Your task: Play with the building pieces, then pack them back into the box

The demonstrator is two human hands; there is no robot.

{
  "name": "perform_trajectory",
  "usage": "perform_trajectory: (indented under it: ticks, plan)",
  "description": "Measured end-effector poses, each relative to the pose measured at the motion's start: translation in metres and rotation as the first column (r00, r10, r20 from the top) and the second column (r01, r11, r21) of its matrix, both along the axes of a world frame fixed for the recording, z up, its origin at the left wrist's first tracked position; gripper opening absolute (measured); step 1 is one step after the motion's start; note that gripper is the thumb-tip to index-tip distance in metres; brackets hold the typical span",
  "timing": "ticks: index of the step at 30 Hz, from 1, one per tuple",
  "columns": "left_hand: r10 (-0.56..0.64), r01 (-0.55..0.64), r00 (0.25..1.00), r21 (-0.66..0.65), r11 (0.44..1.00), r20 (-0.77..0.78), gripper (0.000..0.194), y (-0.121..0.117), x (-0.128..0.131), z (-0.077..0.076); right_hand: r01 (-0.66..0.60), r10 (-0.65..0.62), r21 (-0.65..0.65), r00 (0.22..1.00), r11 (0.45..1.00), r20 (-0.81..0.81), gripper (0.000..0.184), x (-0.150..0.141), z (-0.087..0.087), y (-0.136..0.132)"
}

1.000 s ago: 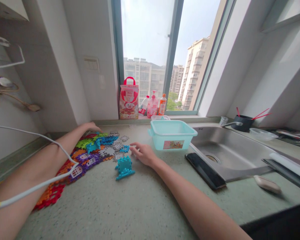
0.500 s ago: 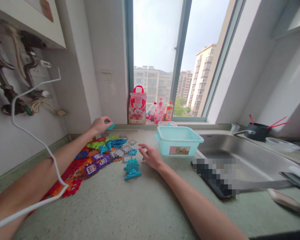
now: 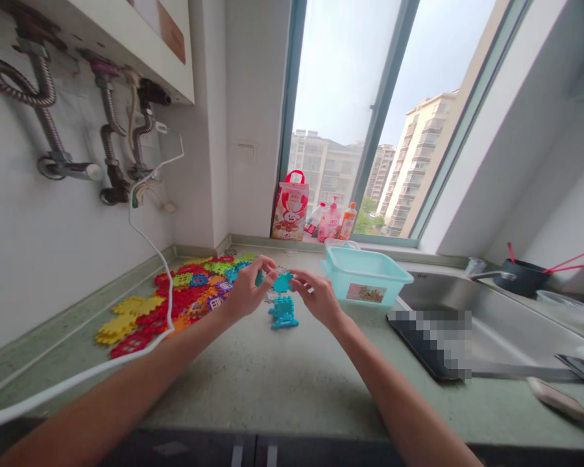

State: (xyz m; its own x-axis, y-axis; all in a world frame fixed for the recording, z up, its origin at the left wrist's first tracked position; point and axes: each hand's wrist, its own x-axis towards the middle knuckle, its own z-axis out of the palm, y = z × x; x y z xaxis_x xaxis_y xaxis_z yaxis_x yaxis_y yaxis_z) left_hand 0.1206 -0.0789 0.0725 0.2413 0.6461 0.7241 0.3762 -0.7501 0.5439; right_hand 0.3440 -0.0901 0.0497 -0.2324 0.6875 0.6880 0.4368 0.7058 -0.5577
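Observation:
My left hand and my right hand meet above the green counter, both pinched on one flat teal block piece held between them. Just below it on the counter stands a small teal block assembly. To the left lies a spread of colourful flat block pieces in red, yellow, green, blue, purple and grey.
A light teal plastic tub stands right of my hands. Beyond it is a steel sink with a dark tray at its left edge. Bottles and a red gift bag stand at the window. A white cable hangs at the left.
My left hand picked a teal piece from the far end of the pile and brought it to the middle. My right hand rose off the counter to grip it too.

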Motion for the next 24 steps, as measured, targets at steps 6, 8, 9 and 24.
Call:
perform_trajectory:
  ticks: [6, 8, 9, 24]
  plan:
    - [0.032, -0.032, 0.995, 0.000, 0.999, -0.093, 0.033, 0.036, -0.033, -0.022, -0.027, 0.044, -0.110, 0.987, 0.994, 0.155, 0.023, 0.014, -0.010, 0.013]
    - [0.060, -0.061, 0.993, -0.008, 0.998, -0.102, 0.032, 0.040, -0.034, -0.024, -0.045, 0.063, -0.135, 0.989, 0.990, 0.134, 0.023, 0.015, -0.015, 0.017]
    - [0.062, -0.063, 0.993, -0.014, 0.998, -0.100, 0.032, 0.040, -0.033, -0.025, -0.059, 0.077, -0.160, 0.991, 0.985, 0.109, 0.024, 0.015, -0.017, 0.018]
    - [-0.154, 0.159, 0.987, -0.132, 0.978, 0.049, 0.026, 0.022, -0.008, -0.035, -0.050, 0.093, -0.149, 0.950, 0.988, 0.299, 0.019, 0.019, -0.020, 0.016]
